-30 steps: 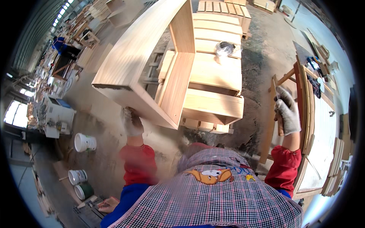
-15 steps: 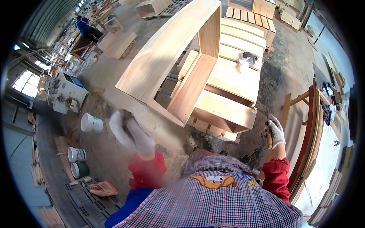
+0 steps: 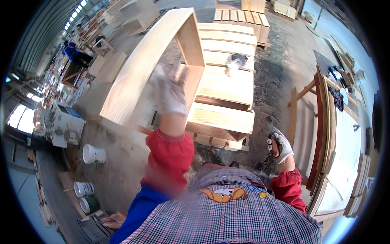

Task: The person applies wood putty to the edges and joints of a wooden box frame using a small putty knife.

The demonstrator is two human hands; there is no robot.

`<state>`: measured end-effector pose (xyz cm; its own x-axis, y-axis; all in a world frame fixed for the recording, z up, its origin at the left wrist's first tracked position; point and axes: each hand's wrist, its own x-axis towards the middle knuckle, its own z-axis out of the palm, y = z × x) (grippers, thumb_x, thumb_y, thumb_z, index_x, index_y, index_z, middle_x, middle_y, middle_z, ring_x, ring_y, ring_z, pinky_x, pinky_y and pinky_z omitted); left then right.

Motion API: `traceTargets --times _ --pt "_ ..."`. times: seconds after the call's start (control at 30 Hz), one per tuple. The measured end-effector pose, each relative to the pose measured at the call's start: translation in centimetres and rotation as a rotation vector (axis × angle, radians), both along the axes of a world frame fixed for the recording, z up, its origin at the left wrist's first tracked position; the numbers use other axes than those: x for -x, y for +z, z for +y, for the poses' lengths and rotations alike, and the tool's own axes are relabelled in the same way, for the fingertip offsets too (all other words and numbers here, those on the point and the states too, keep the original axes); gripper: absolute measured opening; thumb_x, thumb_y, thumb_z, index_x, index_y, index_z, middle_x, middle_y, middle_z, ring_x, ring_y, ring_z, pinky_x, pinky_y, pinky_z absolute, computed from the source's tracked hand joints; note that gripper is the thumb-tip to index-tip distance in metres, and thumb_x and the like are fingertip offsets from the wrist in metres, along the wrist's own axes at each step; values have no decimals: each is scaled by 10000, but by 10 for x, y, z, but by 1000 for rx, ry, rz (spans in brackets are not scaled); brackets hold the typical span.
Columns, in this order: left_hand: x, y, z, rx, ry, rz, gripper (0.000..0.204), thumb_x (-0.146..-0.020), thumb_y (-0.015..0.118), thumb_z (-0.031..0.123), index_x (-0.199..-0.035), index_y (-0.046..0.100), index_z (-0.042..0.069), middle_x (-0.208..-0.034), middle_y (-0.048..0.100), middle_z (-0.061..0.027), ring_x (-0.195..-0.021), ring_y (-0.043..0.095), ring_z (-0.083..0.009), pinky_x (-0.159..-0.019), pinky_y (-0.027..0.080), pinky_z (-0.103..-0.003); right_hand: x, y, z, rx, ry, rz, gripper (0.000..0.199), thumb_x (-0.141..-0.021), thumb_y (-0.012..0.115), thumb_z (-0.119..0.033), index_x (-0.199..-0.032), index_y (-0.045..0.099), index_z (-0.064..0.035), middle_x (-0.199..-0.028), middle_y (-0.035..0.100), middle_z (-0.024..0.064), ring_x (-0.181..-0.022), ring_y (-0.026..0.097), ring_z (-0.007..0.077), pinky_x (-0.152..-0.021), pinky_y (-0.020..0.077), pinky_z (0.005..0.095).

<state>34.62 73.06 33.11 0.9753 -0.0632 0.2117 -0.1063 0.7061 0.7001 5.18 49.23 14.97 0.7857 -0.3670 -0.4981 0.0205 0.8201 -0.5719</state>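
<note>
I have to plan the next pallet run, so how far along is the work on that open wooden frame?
Done: a stack of flat wooden boxes already sits on the pallet. In hand: the gloved left hand is up against the open wooden frame, which is tilted beside the stack; the right hand grips a small tool. Left: the frame is not yet lying flat on the stack. Whether its surfaces are finished cannot be told.

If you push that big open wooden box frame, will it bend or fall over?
The wooden frame looks stiff: its boards are thick and joined at square corners, so it probably won't bend. It seems tilted, resting on the stacked planks, so a push from the gloved left hand could well tip or slide it. Being hollow, it is likely lighter than it looks.
</note>
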Motion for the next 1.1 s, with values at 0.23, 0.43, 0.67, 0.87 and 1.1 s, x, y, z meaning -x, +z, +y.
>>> traceTargets --times 0.23,0.43,0.67,0.87,1.1 --pt "-59 38 2 185 -127 222 558 -871 557 460 -1249 483 56 -1120 598 -147 -874 615 -186 -598 487 -263 21 18 14 44 -26 -18 414 -895 527 -129 -1296 440 -73 -992 588 106 -705 585 208 -513 495 301" --pt "-60 46 99 95 -814 207 587 -837 622 330 -1230 460 -76 -1045 634 -211 -763 656 -178 -467 486 -212 32 15 15 41 -123 3 373 -897 524 -118 -1264 464 -93 -979 587 78 -689 571 177 -513 479 286" --pt "-46 74 100 16 -279 86 411 -819 659 197 -1139 525 -24 -1019 626 -208 -762 624 -236 -581 517 -274 16 8 14 19 -174 -36 344 -915 509 -103 -1252 467 -48 -892 575 103 -662 577 189 -506 494 292" --pt "-22 77 71 -144 -102 169 379 -856 629 273 -1104 545 -1 -891 617 -143 -592 563 -164 -487 475 -234 7 16 20 48 -233 -78 322 -925 497 -95 -1236 482 -14 -817 556 94 -639 584 195 -495 492 308" --pt "24 37 32 -209 -339 170 459 -914 554 335 -1223 484 2 -1002 637 -157 -804 619 -204 -724 530 -286 16 51 21 99 -300 -95 353 -930 451 -96 -1276 458 -29 -886 565 92 -669 576 186 -506 491 293"
